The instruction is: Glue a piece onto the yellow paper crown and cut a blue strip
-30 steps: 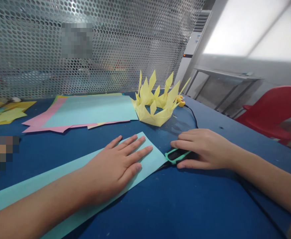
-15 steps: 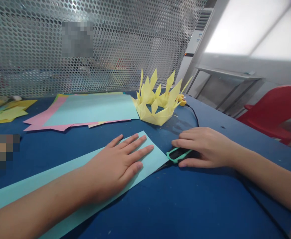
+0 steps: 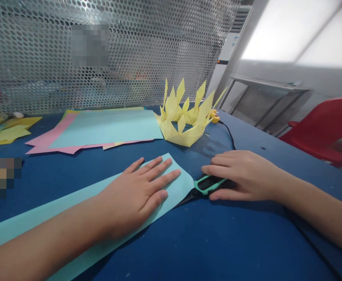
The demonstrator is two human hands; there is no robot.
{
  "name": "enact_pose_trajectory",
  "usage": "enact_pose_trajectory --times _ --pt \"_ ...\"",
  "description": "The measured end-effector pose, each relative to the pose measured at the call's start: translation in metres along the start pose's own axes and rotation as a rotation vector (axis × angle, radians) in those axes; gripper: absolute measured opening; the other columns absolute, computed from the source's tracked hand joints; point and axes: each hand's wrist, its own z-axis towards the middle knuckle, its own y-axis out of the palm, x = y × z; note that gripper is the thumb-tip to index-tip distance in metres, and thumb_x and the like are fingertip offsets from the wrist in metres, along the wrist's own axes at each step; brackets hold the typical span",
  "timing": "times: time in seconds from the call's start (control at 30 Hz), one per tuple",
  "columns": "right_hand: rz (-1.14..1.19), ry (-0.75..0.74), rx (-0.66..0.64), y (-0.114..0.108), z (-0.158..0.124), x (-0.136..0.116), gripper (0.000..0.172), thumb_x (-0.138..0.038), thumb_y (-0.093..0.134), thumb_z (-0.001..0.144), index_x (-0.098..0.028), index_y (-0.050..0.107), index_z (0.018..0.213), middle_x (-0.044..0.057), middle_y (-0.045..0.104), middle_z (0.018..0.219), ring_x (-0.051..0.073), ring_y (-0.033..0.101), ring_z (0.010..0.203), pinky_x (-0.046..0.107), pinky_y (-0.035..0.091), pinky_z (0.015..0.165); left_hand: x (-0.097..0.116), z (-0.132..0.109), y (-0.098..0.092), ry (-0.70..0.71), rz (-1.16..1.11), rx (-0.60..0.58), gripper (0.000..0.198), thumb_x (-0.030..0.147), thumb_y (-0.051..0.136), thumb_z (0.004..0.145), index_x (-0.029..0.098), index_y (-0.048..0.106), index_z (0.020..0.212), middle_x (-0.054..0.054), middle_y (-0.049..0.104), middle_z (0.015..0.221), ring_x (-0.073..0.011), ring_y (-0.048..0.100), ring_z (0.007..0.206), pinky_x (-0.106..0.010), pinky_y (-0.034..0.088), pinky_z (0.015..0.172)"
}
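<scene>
A light-blue folded paper sheet (image 3: 80, 210) lies slantwise on the blue table. My left hand (image 3: 141, 191) rests flat on it, fingers spread, pressing near its far right end. In my right hand (image 3: 235, 175) is what looks like a black and green utility knife (image 3: 207, 184), gripped between thumb and fingers. Its dark front end reaches in at the paper's right corner, partly beneath the upper layer, which bulges there. The rear of the knife is hidden in my palm.
Behind stand a yellow folded-paper crown (image 3: 184, 128) and a stack of coloured sheets (image 3: 106, 127). Yellow scraps (image 3: 9, 130) lie at left, near a blurred-out patch. A black cord (image 3: 231, 134) runs from a yellow object. A perforated metal screen (image 3: 136, 50) closes the back; a red chair (image 3: 323, 132) is at right.
My right hand has pushed the knife slightly left and toward me, farther under the paper, whose right corner now curves upward. The left hand has stayed in place.
</scene>
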Motion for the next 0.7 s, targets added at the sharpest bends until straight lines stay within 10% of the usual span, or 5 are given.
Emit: enact_pose_trajectory --times 0.7 --pt "0.041 0.000 -0.029 -0.0015 0.0038 -0.0041 0.051 -0.058 0.034 0.095 -0.016 0.062 0.100 0.003 0.057 0.068 0.015 0.051 0.058 0.026 0.034 0.055 0.0002 0.0013 -0.0019 0.001 -0.007 -0.001 0.049 0.045 0.015 0.100 0.041 0.013 0.148 0.007 0.004 0.158 -0.0203 0.007 0.147 -0.055 0.010 0.117"
